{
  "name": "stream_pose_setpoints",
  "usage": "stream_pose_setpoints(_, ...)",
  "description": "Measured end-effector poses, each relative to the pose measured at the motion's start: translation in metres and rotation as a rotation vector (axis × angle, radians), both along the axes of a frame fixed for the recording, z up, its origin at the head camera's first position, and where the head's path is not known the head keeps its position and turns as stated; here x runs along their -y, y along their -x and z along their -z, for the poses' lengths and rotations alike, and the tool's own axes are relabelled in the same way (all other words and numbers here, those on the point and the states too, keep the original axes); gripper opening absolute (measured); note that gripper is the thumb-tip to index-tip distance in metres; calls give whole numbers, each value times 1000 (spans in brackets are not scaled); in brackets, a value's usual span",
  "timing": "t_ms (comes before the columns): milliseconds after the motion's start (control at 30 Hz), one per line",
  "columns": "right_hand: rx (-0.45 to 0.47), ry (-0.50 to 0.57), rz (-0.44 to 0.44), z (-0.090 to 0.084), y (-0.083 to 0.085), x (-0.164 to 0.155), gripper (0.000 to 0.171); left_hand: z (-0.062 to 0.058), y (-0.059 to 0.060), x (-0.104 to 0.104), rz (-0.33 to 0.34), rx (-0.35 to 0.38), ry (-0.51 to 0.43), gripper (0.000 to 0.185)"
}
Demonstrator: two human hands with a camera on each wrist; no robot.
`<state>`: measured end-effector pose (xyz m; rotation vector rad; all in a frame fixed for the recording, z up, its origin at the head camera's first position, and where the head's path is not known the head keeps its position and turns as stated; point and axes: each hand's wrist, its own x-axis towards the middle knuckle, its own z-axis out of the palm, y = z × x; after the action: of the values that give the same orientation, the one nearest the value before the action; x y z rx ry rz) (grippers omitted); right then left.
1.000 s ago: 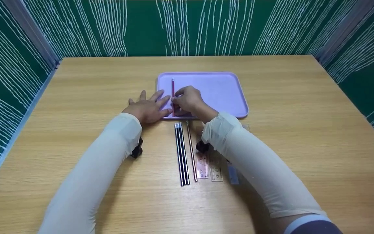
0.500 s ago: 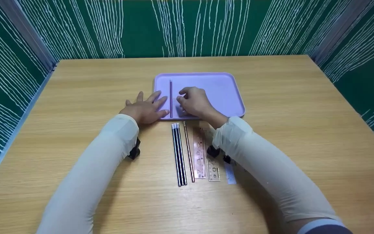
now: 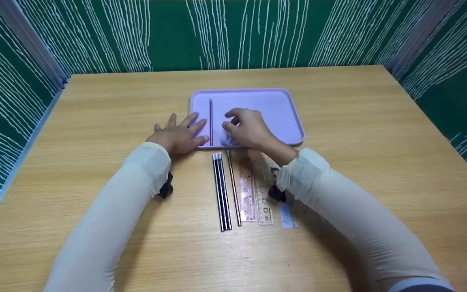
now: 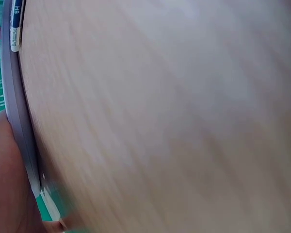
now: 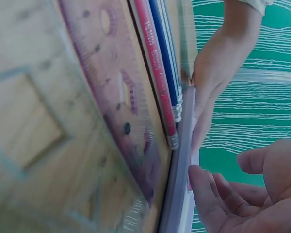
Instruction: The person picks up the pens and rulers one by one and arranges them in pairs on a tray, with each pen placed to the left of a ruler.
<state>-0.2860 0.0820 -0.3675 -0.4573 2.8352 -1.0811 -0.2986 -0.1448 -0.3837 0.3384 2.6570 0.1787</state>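
The red pencil (image 3: 211, 121) now lies alone along the left side of the lilac tray (image 3: 282, 101), released by the right hand (image 3: 246, 129), whose loosely curled fingers hold nothing and have drawn back rightward. The left hand (image 3: 178, 136) stays flat, fingers spread, steadying the tray's near-left corner. Placement appears complete; three dark pencils (image 3: 220, 190), another red pencil (image 3: 233, 188) and the rulers (image 3: 253, 194) remain on the table.

Light wooden table (image 3: 95, 105): carries lilac plastic tray (image 3: 282, 105), three dark blue pencils (image 3: 221, 190) w/ one red-brown pencil (image 3: 234, 188) just beside, transparent pink rulers (image 3: 253, 194), pale blue ruler (image 3: 286, 215).
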Motion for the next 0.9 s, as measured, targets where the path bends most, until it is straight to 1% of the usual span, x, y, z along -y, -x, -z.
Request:
stream_pose_setpoints(100,23,21,13,-4,-5,-8,42,0,0,0,1,3,-2,74)
stream_pose_setpoints(133,46,38,19,-5,-7,-11,43,0,0,0,1,3,-1,74)
stream_pose_setpoints(233,134,125,32,-6,-13,-21,45,-1,-1,-1,-1,2,-1,74)
stream_pose_setpoints(367,212,235,28,-6,-19,-33,46,0,0,0,-2,-2,-3,74)
stream_pose_setpoints(600,331,343,34,-7,-28,-53,47,-1,-2,2,1,2,-15,74)
stream_pose_setpoints(700,357,358,25,-10,-31,-63,50,-2,-2,1,-6,7,-19,74)
stream_pose_setpoints(833,363,329,-3,-11,-36,-77,53,-2,-2,1,-8,11,-25,74)
stream_pose_setpoints(900,369,321,-1,-10,-38,-84,54,-1,-2,1,-7,10,-24,74)
